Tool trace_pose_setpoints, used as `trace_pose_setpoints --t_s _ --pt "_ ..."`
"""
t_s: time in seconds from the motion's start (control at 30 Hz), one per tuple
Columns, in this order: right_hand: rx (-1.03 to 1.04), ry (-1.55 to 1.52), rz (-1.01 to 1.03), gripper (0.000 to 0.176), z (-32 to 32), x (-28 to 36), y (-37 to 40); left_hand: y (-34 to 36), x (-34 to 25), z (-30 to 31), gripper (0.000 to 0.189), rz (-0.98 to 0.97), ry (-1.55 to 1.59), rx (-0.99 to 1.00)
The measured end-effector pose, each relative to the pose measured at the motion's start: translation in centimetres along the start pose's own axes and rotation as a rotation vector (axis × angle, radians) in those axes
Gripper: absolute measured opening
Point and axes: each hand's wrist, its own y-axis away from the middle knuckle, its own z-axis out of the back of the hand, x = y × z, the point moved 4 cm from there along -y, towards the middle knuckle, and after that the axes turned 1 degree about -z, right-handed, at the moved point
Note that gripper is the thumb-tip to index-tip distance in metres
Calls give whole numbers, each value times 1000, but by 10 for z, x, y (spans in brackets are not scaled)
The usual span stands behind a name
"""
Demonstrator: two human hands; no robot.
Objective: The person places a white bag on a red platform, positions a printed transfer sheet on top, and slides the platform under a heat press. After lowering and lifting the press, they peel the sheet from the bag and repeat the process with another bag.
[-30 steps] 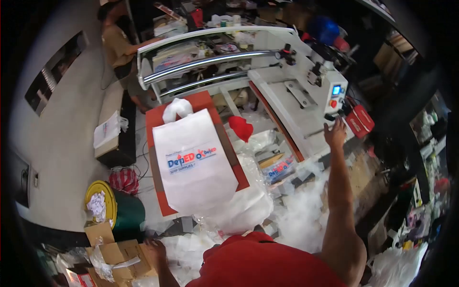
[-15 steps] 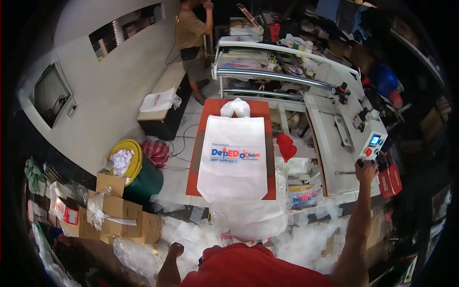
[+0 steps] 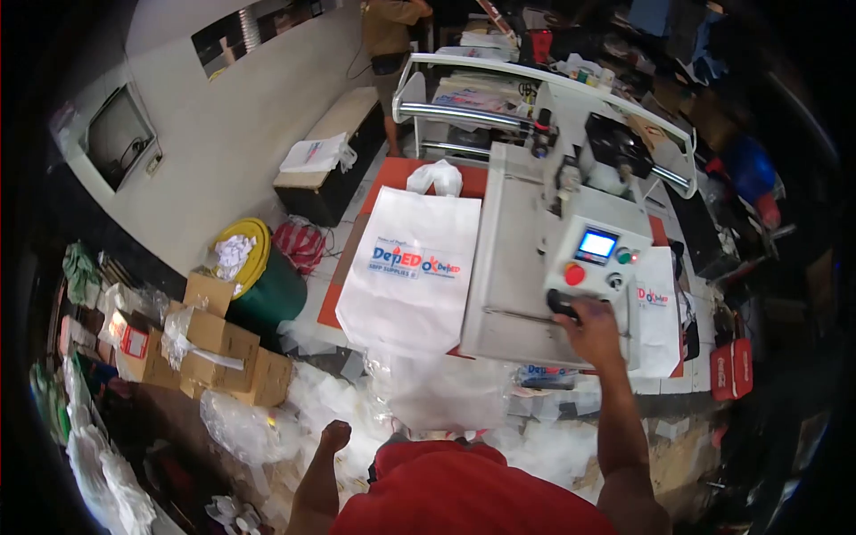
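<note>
My right hand [image 3: 592, 332] is closed round the black handle [image 3: 562, 303] at the front of the press head [image 3: 508, 259], below its lit screen. The head stands just right of a white printed bag [image 3: 406, 303] that lies flat on a red-orange board [image 3: 333, 305], its handles at the far end. Another printed bag [image 3: 658, 334] shows right of the head, partly covered by it. Low in the view, my left hand [image 3: 335, 435] is curled into a loose fist near my red shirt, and nothing shows in it.
Left of the board are a green bin with a yellow rim [image 3: 259, 234] and cardboard boxes [image 3: 223, 352]. A person [image 3: 388, 40] stands behind, near a bench [image 3: 348, 125]. A red case [image 3: 731, 370] is at the right. Plastic wrapping [image 3: 245, 428] covers floor.
The press head has slid left with my right hand on its handle, up beside the bag. A second printed bag now shows on the right. The view has shifted.
</note>
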Motion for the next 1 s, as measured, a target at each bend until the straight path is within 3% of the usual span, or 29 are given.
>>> trace_pose_setpoints --t_s 0.07,0.1,0.13,0.2,0.23,0.27,0.33,0.37,0.4,0.47,0.5,0.63,0.7,0.73,0.8,0.83,0.87,0.93,1.0 --pt "76 -6 28 33 -19 20 -12 17 -26 1 19 492 427 -123" --pt "83 -39 57 29 -21 34 -22 22 -26 -23 21 374 440 -163" --pt "91 -75 82 26 -22 48 -30 32 -40 -27 21 395 444 -161" --pt "131 -119 111 23 -34 67 -41 45 -72 -33 25 643 522 59" --pt "161 -149 130 21 -40 75 -47 56 -91 -32 27 629 524 -99" --pt "161 -158 145 21 -46 83 -53 63 -82 -75 17 507 460 -32" --pt "102 -240 199 21 -52 100 -60 80 -102 -90 15 407 352 177" --pt "191 -274 186 30 -58 105 -63 91 -108 -98 16 561 445 168" --pt "194 -280 197 30 -59 112 -64 99 -109 -117 16 571 451 164" --pt "100 -284 289 43 -59 126 -60 115 -111 -144 21 368 231 91" --pt "137 -263 290 57 -61 128 -56 127 -108 -154 19 628 482 100" --pt "102 -294 354 60 -64 144 -61 134 -118 -132 26 680 517 245" --pt "84 -299 348 60 -68 149 -64 122 -109 -143 12 244 110 159" --pt "71 -303 351 59 -65 154 -61 123 -103 -150 12 234 106 166" --pt "57 -223 287 55 -48 153 -42 128 -85 -153 14 429 275 -197" --pt "43 -334 214 51 -34 148 -25 134 -75 -168 17 489 302 -337" --pt "28 -444 140 47 -23 140 -5 144 -75 -176 17 477 308 -327" --pt "6 -536 30 35 -11 107 42 150 -74 -191 21 496 672 -177" --pt "29 -601 -154 25 -10 59 100 162 -84 -204 18 641 679 69"
